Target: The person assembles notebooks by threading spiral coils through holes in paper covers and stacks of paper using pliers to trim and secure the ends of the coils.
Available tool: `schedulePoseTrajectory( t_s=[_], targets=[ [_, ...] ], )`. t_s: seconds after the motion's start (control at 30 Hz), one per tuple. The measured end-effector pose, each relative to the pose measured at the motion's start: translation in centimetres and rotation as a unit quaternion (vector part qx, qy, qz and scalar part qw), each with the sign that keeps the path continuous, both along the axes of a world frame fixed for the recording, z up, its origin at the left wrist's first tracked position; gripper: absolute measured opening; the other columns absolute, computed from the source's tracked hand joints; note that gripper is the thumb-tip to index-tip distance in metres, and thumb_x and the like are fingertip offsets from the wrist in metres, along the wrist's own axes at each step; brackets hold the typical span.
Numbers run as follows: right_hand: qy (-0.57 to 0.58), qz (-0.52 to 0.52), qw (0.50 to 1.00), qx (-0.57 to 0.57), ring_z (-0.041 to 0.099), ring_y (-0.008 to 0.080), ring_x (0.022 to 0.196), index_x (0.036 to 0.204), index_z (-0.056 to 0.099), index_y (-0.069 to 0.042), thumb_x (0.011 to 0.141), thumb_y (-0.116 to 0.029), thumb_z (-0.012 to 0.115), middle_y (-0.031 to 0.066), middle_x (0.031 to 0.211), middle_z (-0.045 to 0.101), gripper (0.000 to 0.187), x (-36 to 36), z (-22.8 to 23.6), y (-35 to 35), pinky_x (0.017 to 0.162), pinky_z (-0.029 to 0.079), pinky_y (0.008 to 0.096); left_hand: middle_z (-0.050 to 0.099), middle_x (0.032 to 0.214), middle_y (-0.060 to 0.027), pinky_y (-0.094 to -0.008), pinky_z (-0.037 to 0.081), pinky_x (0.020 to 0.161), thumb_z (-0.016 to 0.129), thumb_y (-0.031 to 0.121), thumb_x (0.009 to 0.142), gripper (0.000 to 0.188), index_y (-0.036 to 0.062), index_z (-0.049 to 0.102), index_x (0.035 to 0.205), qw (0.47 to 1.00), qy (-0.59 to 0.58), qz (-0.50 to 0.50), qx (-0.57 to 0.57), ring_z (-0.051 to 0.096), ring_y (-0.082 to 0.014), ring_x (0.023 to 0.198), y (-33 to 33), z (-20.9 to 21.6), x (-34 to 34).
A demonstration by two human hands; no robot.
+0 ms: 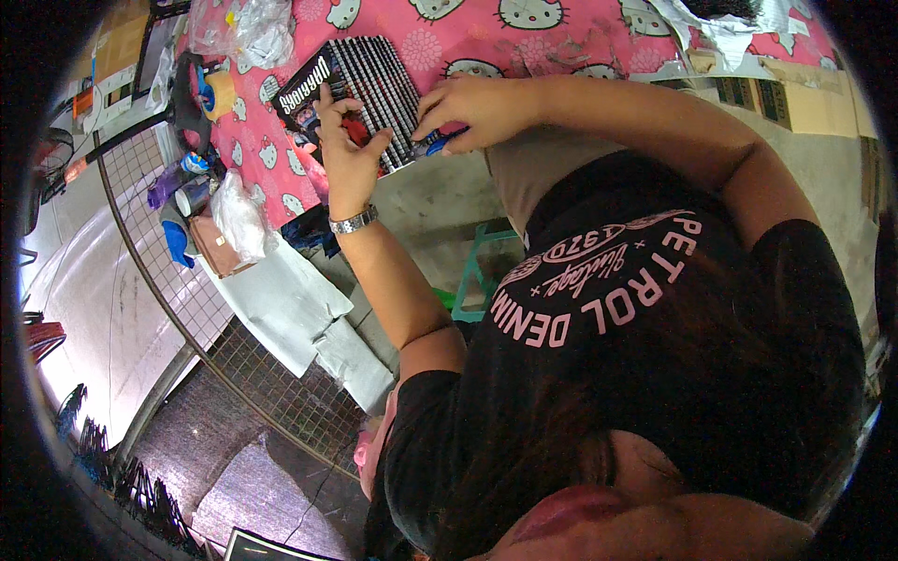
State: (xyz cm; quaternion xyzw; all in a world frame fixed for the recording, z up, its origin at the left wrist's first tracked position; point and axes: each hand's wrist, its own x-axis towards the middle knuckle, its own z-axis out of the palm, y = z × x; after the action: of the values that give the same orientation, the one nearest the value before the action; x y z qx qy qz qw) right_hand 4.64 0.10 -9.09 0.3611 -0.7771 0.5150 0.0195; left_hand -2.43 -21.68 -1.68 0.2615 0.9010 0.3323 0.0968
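A fanned row of black printed sheets [374,79] lies overlapping at the table's near edge. The front sheet carries white lettering and a red picture. My left hand [348,154] rests on that front sheet, fingers stretched and thumb apart, gripping nothing. At the row's right end, my right hand [472,110] has its fingers curled round a small blue and dark tool [440,142]. Its exact kind is mostly hidden by the fingers. The tool is close against the sheets' edges.
A pink cartoon-print cloth [421,47] covers the table. Clear plastic bags [257,33] and a tape roll [221,93] lie at the left. Beside the table are a brown box [220,245], a wire-grid rack [150,201] and a green stool [488,266]. Cardboard [832,103] stands at the right.
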Motion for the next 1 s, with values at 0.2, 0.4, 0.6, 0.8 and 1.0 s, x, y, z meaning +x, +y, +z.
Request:
schedulePoseTrajectory(
  t_s=[0.2, 0.4, 0.6, 0.8, 1.0],
  targets=[
    [-0.489, 0.138, 0.861, -0.007, 0.065, 0.0291, 0.083, 0.114, 0.067, -0.006, 0.080, -0.021, 0.068, 0.0129, 0.096, 0.066, 0.037, -0.7, 1.9, 0.0, 0.074, 0.051, 0.0381, 0.022, 0.155, -0.0241, -0.0547, 0.005, 0.115, 0.079, 0.005, 0.063, 0.057, 0.0121, 0.049, 0.111, 1.000, 0.012, -0.004, -0.026, 0.012, -0.0392, 0.146, 0.0, 0.1, 0.2],
    [0.017, -0.013, 0.997, -0.079, 0.065, 0.0306, 0.081, 0.114, 0.066, -0.008, 0.087, -0.019, 0.063, 0.0137, 0.086, 0.067, 0.030, 0.2, -1.8, -0.3, 0.076, 0.051, 0.0405, 0.017, 0.156, -0.0239, -0.0606, 0.006, 0.113, 0.081, 0.012, 0.061, 0.069, 0.0118, 0.042, 0.118, 0.989, 0.073, -0.014, -0.129, 0.012, -0.0436, 0.145, 1.4, 0.6, 0.9],
    [-0.306, 0.099, 0.939, 0.124, 0.062, 0.0309, 0.098, 0.113, 0.066, -0.008, 0.083, -0.021, 0.066, 0.0143, 0.104, 0.065, 0.032, -1.3, 0.7, -0.6, 0.085, 0.048, 0.0410, 0.018, 0.156, -0.0221, -0.0603, 0.008, 0.113, 0.082, 0.013, 0.063, 0.071, 0.0127, 0.040, 0.120, 0.985, 0.077, -0.009, -0.154, 0.014, -0.0414, 0.145, 1.0, 0.3, 0.8],
    [-0.019, -0.010, 0.998, -0.063, 0.066, 0.0301, 0.079, 0.108, 0.066, -0.004, 0.085, -0.023, 0.063, 0.0118, 0.084, 0.068, 0.030, 0.0, -2.3, -0.5, 0.076, 0.051, 0.0420, 0.017, 0.156, -0.0228, -0.0637, 0.008, 0.112, 0.082, 0.014, 0.059, 0.078, 0.0121, 0.040, 0.123, 0.982, 0.099, -0.006, -0.160, 0.013, -0.0435, 0.144, 2.0, 0.3, 1.2],
    [-0.166, 0.047, 0.983, 0.066, 0.065, 0.0308, 0.084, 0.111, 0.065, -0.005, 0.085, -0.024, 0.064, 0.0142, 0.087, 0.067, 0.032, 0.1, 0.9, 0.2, 0.079, 0.050, 0.0419, 0.014, 0.157, -0.0217, -0.0644, 0.011, 0.111, 0.084, 0.018, 0.060, 0.081, 0.0109, 0.038, 0.126, 0.972, 0.106, -0.007, -0.209, 0.013, -0.0407, 0.145, 1.4, 0.0, 1.2]
  ],
)
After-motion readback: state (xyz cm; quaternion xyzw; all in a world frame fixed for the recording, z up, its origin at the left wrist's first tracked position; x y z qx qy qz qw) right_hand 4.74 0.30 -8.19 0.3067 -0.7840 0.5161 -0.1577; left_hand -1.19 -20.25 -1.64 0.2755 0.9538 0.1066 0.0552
